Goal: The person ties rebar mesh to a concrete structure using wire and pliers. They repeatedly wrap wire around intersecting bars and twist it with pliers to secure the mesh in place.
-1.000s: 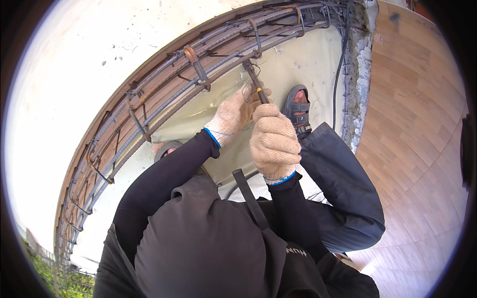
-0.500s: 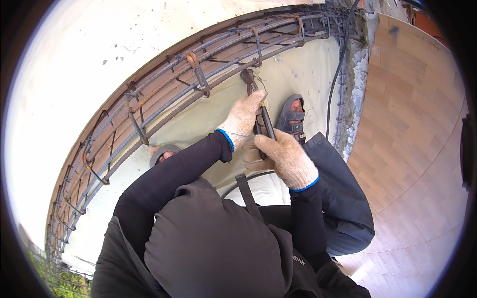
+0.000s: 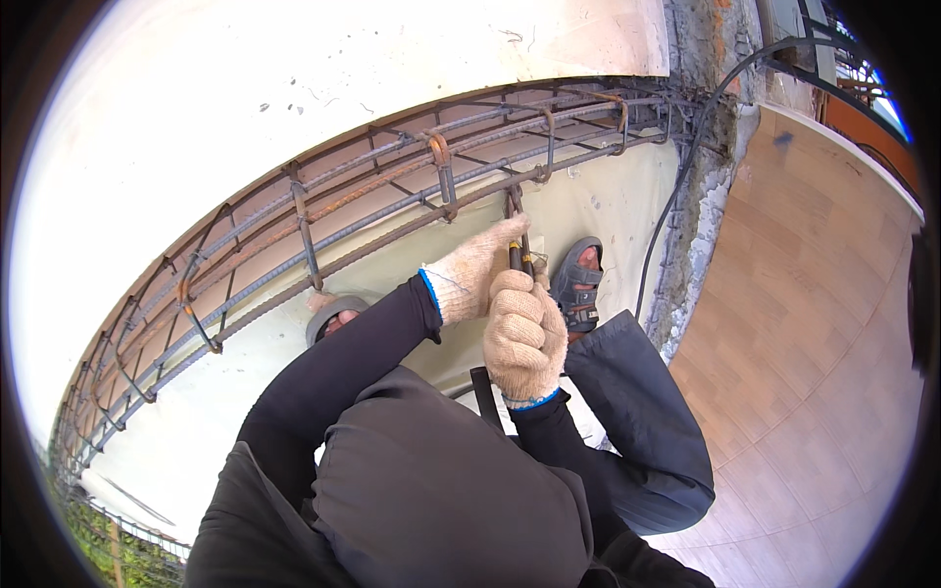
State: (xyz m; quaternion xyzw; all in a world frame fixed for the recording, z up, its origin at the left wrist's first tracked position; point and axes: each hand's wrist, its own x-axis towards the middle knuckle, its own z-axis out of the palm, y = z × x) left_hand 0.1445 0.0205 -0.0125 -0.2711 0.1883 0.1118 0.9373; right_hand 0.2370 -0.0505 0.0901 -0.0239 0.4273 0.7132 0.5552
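Observation:
My right hand [image 3: 526,333], in a cream knitted glove, is closed round the handles of dark pincers [image 3: 515,253]. Their jaws reach the lowest bar of a rebar cage [image 3: 392,223]. My left hand [image 3: 472,272], gloved alike with a blue cuff, lies against the left side of the pincers. Its forefinger stretches toward their jaws, while the other fingers are curled and partly hidden. Thin tie wire [image 3: 541,259] loops out to the right of the pincers, and a fine strand crosses the left glove. What the jaws grip is too small to make out.
Pale sheeting [image 3: 613,191] lies under my sandalled feet. A pale board [image 3: 225,127] borders the far side of the cage. To the right are a rough concrete edge [image 3: 701,220], a black cable [image 3: 676,191] and a wood-patterned floor [image 3: 784,284].
The pincers have moved up against the cage's lowest bar. My right hand has gone from a loose hold on the handles to a closed fist round them. The view has shifted.

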